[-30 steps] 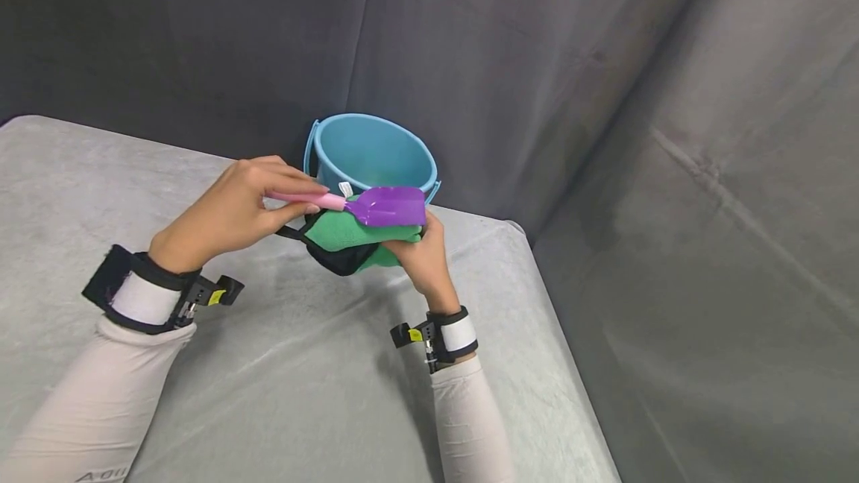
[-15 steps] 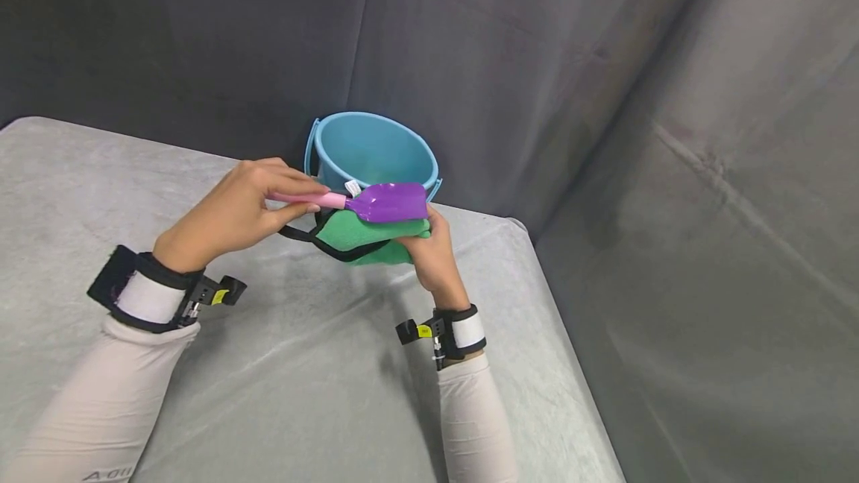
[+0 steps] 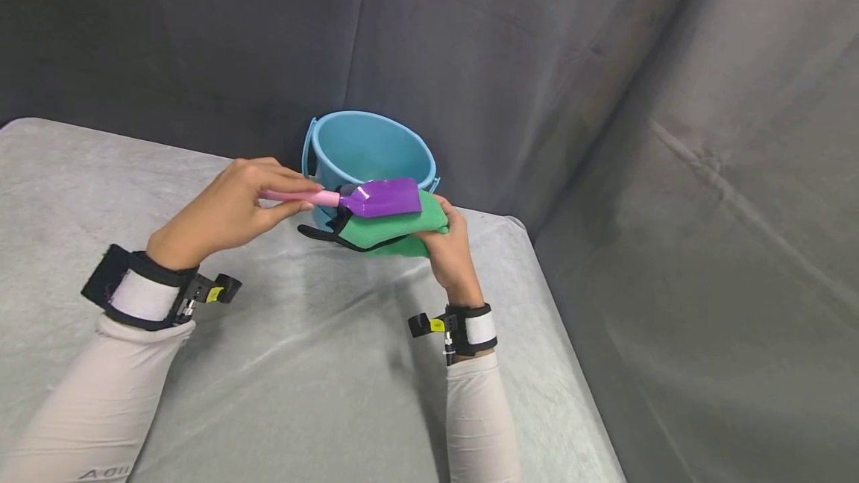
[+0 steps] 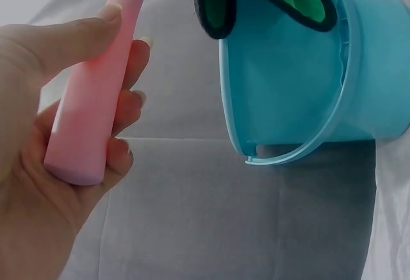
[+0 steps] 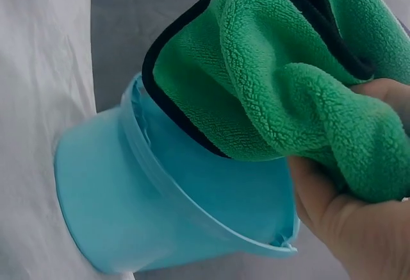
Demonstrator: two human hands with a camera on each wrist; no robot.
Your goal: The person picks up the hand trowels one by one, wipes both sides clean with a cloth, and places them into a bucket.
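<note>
Purple scoop (image 3: 385, 197) rides on the green cloth (image 3: 392, 228) at the blue bucket's (image 3: 365, 146) rim, far table edge. Left hand (image 3: 231, 207) fingers pinch its pink handle; right hand (image 3: 451, 241) fingers bunch the cloth. Tilt it, and the scoop could slide off.
</note>
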